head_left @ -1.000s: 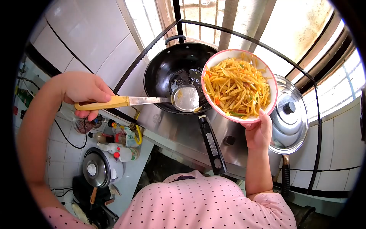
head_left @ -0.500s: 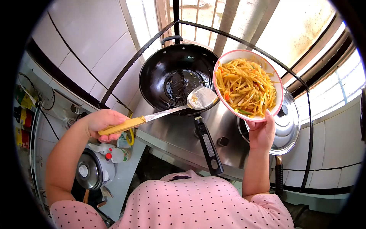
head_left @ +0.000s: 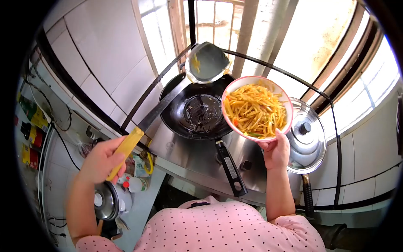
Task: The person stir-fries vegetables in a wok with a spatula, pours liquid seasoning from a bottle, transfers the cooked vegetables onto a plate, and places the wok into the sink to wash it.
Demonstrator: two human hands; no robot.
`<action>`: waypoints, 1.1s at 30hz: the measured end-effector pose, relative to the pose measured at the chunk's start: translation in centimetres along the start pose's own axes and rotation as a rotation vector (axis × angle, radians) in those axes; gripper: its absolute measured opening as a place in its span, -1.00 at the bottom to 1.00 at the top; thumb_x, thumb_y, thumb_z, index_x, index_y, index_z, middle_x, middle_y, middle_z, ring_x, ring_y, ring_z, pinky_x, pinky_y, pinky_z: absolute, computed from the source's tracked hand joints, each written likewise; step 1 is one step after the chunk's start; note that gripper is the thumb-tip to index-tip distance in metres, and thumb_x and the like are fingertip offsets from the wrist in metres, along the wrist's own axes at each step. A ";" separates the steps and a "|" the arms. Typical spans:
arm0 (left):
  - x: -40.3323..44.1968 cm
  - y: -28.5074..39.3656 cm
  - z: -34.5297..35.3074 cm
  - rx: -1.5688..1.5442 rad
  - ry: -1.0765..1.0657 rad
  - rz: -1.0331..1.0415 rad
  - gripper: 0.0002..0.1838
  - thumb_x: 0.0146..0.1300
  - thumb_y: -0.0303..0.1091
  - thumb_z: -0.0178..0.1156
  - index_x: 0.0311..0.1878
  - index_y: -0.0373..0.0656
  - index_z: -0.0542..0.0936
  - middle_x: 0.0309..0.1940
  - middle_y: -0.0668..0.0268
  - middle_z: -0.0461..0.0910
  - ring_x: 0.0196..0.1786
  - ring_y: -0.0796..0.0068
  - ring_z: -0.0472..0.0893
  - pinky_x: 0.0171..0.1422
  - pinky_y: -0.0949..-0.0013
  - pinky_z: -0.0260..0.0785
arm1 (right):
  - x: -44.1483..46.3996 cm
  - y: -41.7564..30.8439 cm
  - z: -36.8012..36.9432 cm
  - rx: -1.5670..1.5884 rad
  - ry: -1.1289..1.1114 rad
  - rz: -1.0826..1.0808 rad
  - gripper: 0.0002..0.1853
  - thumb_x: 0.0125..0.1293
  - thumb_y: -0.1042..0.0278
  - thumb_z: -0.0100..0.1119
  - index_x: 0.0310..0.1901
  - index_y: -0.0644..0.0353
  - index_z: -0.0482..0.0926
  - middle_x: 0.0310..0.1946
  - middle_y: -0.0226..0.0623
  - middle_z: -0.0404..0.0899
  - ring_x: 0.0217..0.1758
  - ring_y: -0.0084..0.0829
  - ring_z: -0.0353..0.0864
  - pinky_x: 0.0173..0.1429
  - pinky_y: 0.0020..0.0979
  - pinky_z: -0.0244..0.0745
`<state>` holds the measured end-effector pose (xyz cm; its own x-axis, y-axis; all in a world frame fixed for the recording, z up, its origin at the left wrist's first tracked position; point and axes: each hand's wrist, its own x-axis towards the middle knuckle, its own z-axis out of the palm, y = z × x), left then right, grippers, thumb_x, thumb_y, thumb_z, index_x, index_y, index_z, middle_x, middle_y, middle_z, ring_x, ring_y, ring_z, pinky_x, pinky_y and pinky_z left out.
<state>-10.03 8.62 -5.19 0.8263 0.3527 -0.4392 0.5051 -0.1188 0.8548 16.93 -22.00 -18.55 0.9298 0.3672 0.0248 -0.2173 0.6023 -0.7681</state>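
Note:
My left hand (head_left: 105, 161) is wrapped round the yellow handle of a metal spatula (head_left: 161, 105). Its blade is raised above the far side of the black wok (head_left: 176, 115), with a few yellow shreds stuck to it. Oil and small dark bits coat the wok's inside. My right hand (head_left: 276, 150) grips the lower rim of a white bowl with a pink edge (head_left: 228, 119), thumb on the rim. Yellow shredded vegetable strips (head_left: 256, 111) with red and green pieces fill the bowl, which is tilted and overlaps the wok's right edge.
A steel lid (head_left: 312, 153) with a black knob lies right of the bowl. The wok's black handle (head_left: 231, 168) points toward me over the steel stove (head_left: 189, 155). A pot (head_left: 107, 201) and bottles stand at the lower left. A black metal frame (head_left: 281, 69) surrounds the stove.
The spatula has risen from the wok's near rim, its blade swinging up and away. My right hand and the bowl appear slightly further left and lower. The view has shifted a little.

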 end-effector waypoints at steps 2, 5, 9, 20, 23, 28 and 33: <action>-1.0 -0.4 1.7 0.152 0.171 0.098 -0.45 0.21 -0.61 -0.02 0.33 -0.22 0.33 -0.52 0.27 0.54 -0.61 0.64 0.48 -0.48 0.55 0.38 | -0.2 -0.1 1.0 0.005 0.051 0.018 -0.62 0.37 0.37 -0.07 0.12 0.47 0.31 -0.10 -0.05 0.59 -0.22 -0.34 0.70 -0.27 -0.47 0.69; 0.0 -2.6 4.0 0.575 0.362 0.427 -0.47 0.17 -0.59 0.10 0.26 -0.26 0.37 -0.22 0.04 0.60 -0.25 0.22 0.62 -0.08 0.33 0.46 | 0.3 0.3 -0.5 0.098 -0.079 0.054 -0.65 0.38 0.38 -0.06 0.09 0.46 0.33 -0.14 -0.04 0.61 -0.22 -0.33 0.71 -0.20 -0.42 0.71; 1.0 -4.5 6.6 0.675 0.487 0.694 -0.48 0.16 -0.59 0.12 0.24 -0.28 0.40 -0.09 -0.02 0.57 -0.09 0.05 0.60 0.06 0.28 0.41 | 0.3 0.1 -0.6 0.142 -0.126 0.083 -0.65 0.40 0.35 -0.05 0.10 0.43 0.34 -0.14 -0.06 0.62 -0.22 -0.35 0.71 -0.17 -0.41 0.70; 7.1 -3.3 8.9 0.883 0.679 0.448 -0.51 0.25 -0.39 0.14 0.28 -0.05 0.42 -0.28 0.15 0.50 -0.26 0.10 0.58 -0.15 0.18 0.43 | -0.7 -1.1 -0.1 0.070 -0.116 0.100 -0.64 0.41 0.34 -0.09 0.10 0.43 0.33 -0.11 -0.05 0.61 -0.21 -0.35 0.71 -0.16 -0.42 0.70; 8.8 -4.1 9.5 1.012 0.672 0.364 -0.51 0.24 -0.36 0.15 0.27 0.01 0.43 -0.30 0.22 0.46 -0.25 0.14 0.56 -0.18 0.15 0.42 | -2.2 -1.6 0.4 0.078 -0.085 0.117 -0.64 0.40 0.34 -0.08 0.09 0.44 0.34 -0.12 -0.06 0.61 -0.22 -0.36 0.70 -0.17 -0.43 0.70; 9.3 -6.4 10.1 1.115 0.609 0.351 -0.48 0.23 -0.39 0.13 0.30 0.03 0.39 -0.25 0.14 0.46 -0.20 0.05 0.56 -0.12 0.11 0.42 | -8.2 -2.3 1.5 0.081 -0.016 0.060 -0.63 0.39 0.32 -0.05 0.08 0.45 0.36 -0.14 -0.08 0.61 -0.25 -0.37 0.69 -0.21 -0.44 0.69; 11.3 -7.5 9.7 1.108 0.471 0.413 -0.45 0.18 -0.47 0.10 0.29 -0.17 0.36 -0.22 0.04 0.45 -0.17 0.01 0.57 -0.07 0.09 0.43 | -13.7 -3.3 1.9 0.022 0.036 -0.005 -0.59 0.39 0.31 -0.10 0.12 0.49 0.32 -0.07 -0.02 0.59 -0.12 -0.31 0.69 -0.10 -0.36 0.71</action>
<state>-2.03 4.49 -19.22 0.9181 0.3714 0.1383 0.3573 -0.9267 0.1162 4.34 -27.67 -15.15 0.9408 0.3388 0.0050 -0.2192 0.6198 -0.7536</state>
